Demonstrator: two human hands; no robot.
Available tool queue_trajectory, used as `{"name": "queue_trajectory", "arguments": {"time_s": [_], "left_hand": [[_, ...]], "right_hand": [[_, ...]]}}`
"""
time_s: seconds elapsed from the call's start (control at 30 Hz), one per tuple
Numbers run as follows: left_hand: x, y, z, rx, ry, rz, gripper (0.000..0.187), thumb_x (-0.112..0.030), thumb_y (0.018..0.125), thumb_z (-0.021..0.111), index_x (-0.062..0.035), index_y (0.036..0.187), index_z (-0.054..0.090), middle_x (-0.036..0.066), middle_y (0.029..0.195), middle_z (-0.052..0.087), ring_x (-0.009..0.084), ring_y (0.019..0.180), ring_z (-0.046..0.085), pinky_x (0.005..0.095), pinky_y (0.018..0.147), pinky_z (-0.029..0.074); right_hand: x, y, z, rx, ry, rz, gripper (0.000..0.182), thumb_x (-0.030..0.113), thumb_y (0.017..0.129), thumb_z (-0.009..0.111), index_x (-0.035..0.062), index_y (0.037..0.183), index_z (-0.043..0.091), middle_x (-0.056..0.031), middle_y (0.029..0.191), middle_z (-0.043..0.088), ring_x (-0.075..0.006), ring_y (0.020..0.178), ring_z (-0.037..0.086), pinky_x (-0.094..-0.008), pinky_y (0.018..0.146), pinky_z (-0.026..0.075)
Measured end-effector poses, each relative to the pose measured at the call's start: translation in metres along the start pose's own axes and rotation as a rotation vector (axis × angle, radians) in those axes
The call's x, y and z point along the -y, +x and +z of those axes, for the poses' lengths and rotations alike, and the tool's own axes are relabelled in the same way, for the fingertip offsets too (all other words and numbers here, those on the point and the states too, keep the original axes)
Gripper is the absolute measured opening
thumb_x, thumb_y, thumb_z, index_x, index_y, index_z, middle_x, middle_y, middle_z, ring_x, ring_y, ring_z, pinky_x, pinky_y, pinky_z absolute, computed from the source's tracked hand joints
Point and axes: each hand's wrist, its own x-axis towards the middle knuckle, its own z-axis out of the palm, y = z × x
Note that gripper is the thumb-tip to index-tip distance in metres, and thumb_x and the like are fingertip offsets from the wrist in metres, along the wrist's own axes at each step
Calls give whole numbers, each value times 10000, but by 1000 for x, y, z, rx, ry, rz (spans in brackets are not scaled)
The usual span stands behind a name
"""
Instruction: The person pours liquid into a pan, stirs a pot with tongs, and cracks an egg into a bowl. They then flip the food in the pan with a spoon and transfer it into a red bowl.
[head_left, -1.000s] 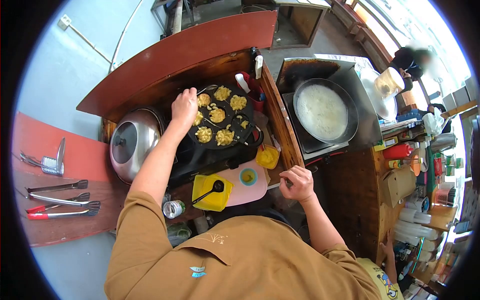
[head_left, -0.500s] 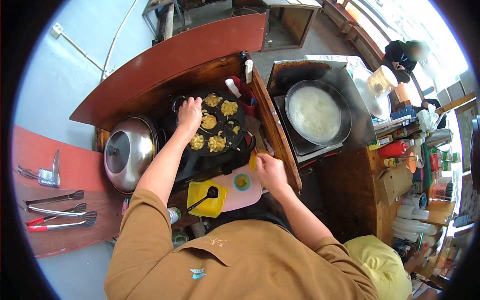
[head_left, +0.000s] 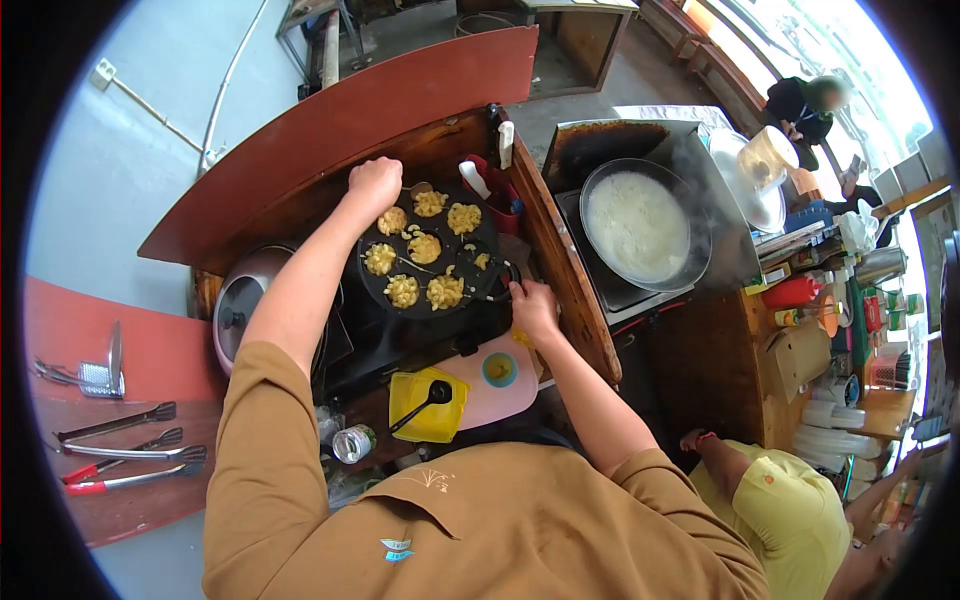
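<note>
A black pan with round hollows holds several lumpy yellow pieces. My left hand is closed at the pan's upper left edge. A small brownish spoon-like end shows beside it, but what the fingers hold is hidden. On the right, my right hand closes round the pan's black looped handle. Below that hand lies something yellow, partly covered. Nearer my body are a pink board with a small blue-rimmed bowl and a yellow tray holding a black ladle.
A wok of pale bubbling liquid steams at right. A domed lid stands left, beyond it tongs. A wooden rim borders the pan. A person in yellow is at lower right, another sits at upper right.
My left hand has moved up and left, off the pieces. My right hand has risen to the pan's handle. The person in yellow shows more, with an arm now visible.
</note>
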Motion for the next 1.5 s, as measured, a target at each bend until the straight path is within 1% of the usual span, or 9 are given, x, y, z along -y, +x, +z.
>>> {"name": "queue_trajectory", "arguments": {"time_s": [0.43, 0.53, 0.7, 0.8, 0.87, 1.0, 1.17, 1.27, 1.5], "left_hand": [[31, 4, 32, 218, -316, -29, 224, -25, 787, 637, -138, 911, 786, 161, 987, 735, 347, 1002, 700, 443, 884, 560], [29, -7, 27, 162, -308, -110, 207, -37, 790, 647, -136, 918, 777, 158, 962, 733, 321, 972, 707, 447, 858, 547], [24, -30, 18, -403, 175, 297, 116, -96, 817, 630, -74, 857, 736, 141, 895, 736, 318, 879, 707, 421, 799, 493], [17, -46, 2, -225, 80, 52, 109, -128, 834, 643, -86, 845, 743, 151, 885, 739, 347, 908, 716, 476, 815, 540], [14, -63, -13, -9, -12, -195, 92, -180, 836, 706, -140, 878, 776, 160, 925, 746, 352, 946, 722, 495, 823, 572], [-2, -98, -19, 137, -197, -243, 120, -202, 852, 722, -173, 944, 793, 152, 978, 749, 355, 958, 718, 477, 854, 569], [-23, -114, 3, -46, -219, -188, 91, -153, 828, 691, -132, 850, 776, 174, 872, 739, 377, 856, 727, 488, 781, 584], [-31, -113, 11, -122, -214, -184, 92, -146, 832, 692, -96, 845, 768, 184, 848, 734, 378, 834, 728, 489, 763, 585], [-42, -93, 21, -116, -205, -228, 129, -175, 866, 675, -98, 903, 772, 202, 899, 732, 403, 874, 716, 508, 799, 574]], "right_hand": [[-9, -7, -1, 44, 233, 88, 347, 278, 936, 666, -64, 993, 691, -200, 713, 671, -253, 580, 644, -402, 574, 480], [-15, -8, 0, 88, 339, 160, 375, 279, 940, 666, -68, 1080, 693, -153, 734, 705, -195, 548, 634, -361, 531, 481], [-23, -15, 2, 116, 421, 236, 419, 289, 938, 673, -63, 1165, 683, -113, 781, 730, -150, 552, 640, -321, 508, 486], [-10, -27, -14, 56, 413, 242, 316, 249, 949, 668, -62, 997, 699, -87, 680, 657, -139, 559, 592, -317, 531, 465], [13, -39, -48, 246, 97, 53, 396, 265, 898, 689, -77, 1099, 689, -217, 850, 726, -296, 730, 724, -391, 689, 560], [50, -72, -99, 325, -87, -204, 349, 264, 874, 704, -30, 1061, 710, -230, 892, 720, -400, 826, 700, -434, 759, 563], [65, -91, -147, 313, -84, -408, 271, 207, 874, 702, -12, 1032, 717, -199, 880, 725, -342, 749, 712, -415, 713, 568], [58, -95, -163, 144, -77, -681, 162, 39, 830, 712, 10, 988, 734, -113, 691, 666, -203, 540, 637, -301, 532, 508], [29, -93, -172, 98, -102, -787, 136, 29, 788, 723, 34, 924, 734, -89, 686, 671, -219, 545, 640, -325, 538, 520]]}}
